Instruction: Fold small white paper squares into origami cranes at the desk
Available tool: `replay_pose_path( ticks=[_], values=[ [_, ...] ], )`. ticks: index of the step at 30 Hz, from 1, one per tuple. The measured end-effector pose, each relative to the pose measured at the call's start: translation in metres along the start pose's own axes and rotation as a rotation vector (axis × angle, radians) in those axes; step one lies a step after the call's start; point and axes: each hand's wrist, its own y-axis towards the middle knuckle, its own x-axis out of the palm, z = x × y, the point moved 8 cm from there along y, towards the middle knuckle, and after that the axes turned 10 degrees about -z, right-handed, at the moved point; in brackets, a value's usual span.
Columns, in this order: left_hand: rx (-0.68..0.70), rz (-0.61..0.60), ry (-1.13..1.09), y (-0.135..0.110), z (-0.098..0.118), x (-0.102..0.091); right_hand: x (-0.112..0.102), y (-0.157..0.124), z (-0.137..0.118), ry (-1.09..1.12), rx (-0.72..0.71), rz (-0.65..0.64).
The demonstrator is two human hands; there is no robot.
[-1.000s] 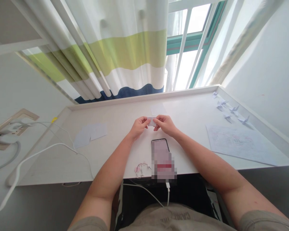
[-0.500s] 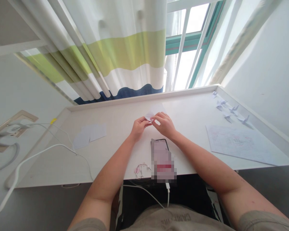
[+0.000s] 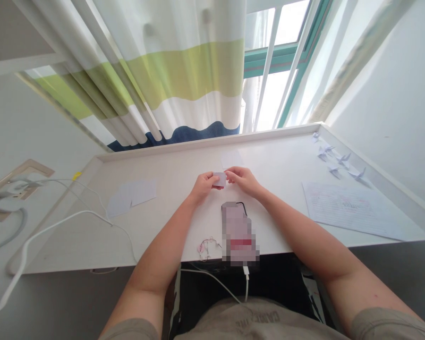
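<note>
My left hand (image 3: 203, 185) grips a small folded piece of white paper (image 3: 219, 179), thumb on top and fingers beneath. At the paper's right edge are the curled fingertips of my right hand (image 3: 243, 179), closed in a pinch there. The paper now looks like a small, flat rectangle held just above the white desk. Just beyond my hands lies a loose white sheet (image 3: 231, 159). Nearer to me, between my forearms, rests a phone (image 3: 238, 222) with its screen blurred out.
Several folded paper figures (image 3: 334, 171) stand at the back right, behind a written sheet (image 3: 350, 210). Blank paper pieces (image 3: 143, 192) lie on the left. A beaded string (image 3: 208, 248) sits beside the phone. White cables (image 3: 92, 213) cross the desk's left side. A raised rim (image 3: 212, 140) runs along the back.
The paper has turned from a slanted, partly raised shape to a flat rectangle facing me. My right hand has shifted slightly right, to its edge, uncovering the loose sheet behind.
</note>
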Motion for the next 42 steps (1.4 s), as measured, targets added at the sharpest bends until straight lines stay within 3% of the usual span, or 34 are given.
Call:
replay_pose_path(
  ticks=[3,9,12,17,21,28,38,42],
  values=[
    [-0.007,-0.055,0.012,-0.001,-0.001,0.008,0.007,0.0,0.007,0.102,0.051,-0.088],
    [-0.017,-0.037,-0.063,-0.001,-0.003,0.009,0.001,0.001,0.011,0.241,0.048,0.068],
    [-0.022,0.014,-0.051,0.0,-0.006,0.005,0.001,0.001,0.014,0.239,0.039,0.086],
    [0.014,0.091,-0.091,0.0,-0.003,-0.005,-0.003,-0.002,-0.004,-0.094,-0.155,0.072],
    [-0.012,0.069,-0.101,0.0,-0.004,-0.007,0.003,-0.006,-0.019,-0.377,-0.347,-0.04],
    [-0.01,0.084,-0.077,-0.001,-0.004,-0.008,0.001,-0.004,-0.013,-0.547,-0.373,-0.096],
    [0.004,0.044,-0.069,-0.002,-0.002,-0.004,0.001,-0.002,-0.011,-0.378,-0.296,-0.129],
    [-0.013,0.045,-0.106,-0.001,-0.004,-0.003,-0.002,0.002,-0.004,-0.164,-0.223,-0.048]
  ],
)
